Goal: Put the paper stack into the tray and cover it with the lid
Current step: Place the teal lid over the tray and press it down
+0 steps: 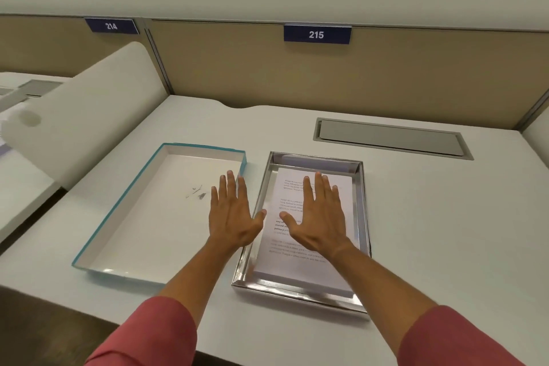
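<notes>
Overhead, signs [316,34] read 214, 215; both hands spread flat, right hand [319,217] over paper stack [306,264].

The paper stack [309,235] lies inside the silver tray [364,217] on the white tabletop [445,232]. The right hand [319,217] is spread flat over the paper; the left hand [231,214], fingers [230,184] splayed, hovers between the tray and the teal-edged lid [142,217], which lies upturned just beside it
</notes>
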Available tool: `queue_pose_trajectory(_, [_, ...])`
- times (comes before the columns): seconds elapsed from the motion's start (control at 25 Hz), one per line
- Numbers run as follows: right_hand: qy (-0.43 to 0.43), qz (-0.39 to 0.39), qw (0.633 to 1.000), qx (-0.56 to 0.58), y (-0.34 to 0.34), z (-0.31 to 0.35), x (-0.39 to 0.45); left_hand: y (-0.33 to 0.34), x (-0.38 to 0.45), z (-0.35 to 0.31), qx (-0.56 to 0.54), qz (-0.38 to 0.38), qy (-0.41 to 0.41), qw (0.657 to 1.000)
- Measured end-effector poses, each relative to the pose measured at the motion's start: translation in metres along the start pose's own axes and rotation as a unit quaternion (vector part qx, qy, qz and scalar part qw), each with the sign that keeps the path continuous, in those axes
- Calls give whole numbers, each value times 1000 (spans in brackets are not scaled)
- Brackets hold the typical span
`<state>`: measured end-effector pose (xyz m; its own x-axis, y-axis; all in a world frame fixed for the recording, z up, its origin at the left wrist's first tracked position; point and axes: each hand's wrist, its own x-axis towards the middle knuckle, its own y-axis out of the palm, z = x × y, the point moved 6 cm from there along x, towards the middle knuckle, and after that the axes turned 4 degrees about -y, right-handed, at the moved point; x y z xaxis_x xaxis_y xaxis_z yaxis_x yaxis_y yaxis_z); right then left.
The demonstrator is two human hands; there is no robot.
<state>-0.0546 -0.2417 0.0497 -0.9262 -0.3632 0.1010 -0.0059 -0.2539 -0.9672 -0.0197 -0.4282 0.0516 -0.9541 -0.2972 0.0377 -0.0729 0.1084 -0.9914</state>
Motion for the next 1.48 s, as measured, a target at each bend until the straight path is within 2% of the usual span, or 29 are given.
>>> queue_pose_trajectory(0.4, [64,1,997,-41,19,66,9,12,27,57,-8,28,55,998])
queue_pose_trajectory(0.72, [123,-11,992,-30,27,75,-6,42,41,69,-99,118,42,987])
queue_pose_trajectory(0.8, [127,-18,991,-27,27,73,-9,39,44,68,-123,96,38,987])
queue_pose_trajectory(1.0, [131,-20,991,2,28,66,-10,25,48,68,-170,95,-7,981])
queue_pose_trajectory(1.2, [128,-13,991,26,24,63,-5,-26,60,75,-248,13,-16,969])
queue_pose_trajectory(1.36, [127,-14,989,79,14,68,6,-92,74,82,-334,-57,-28,941])
queue_pose_trajectory(1.48, [128,-29,982,138,5,75,15,-138,80,89,-415,-69,-55,905])
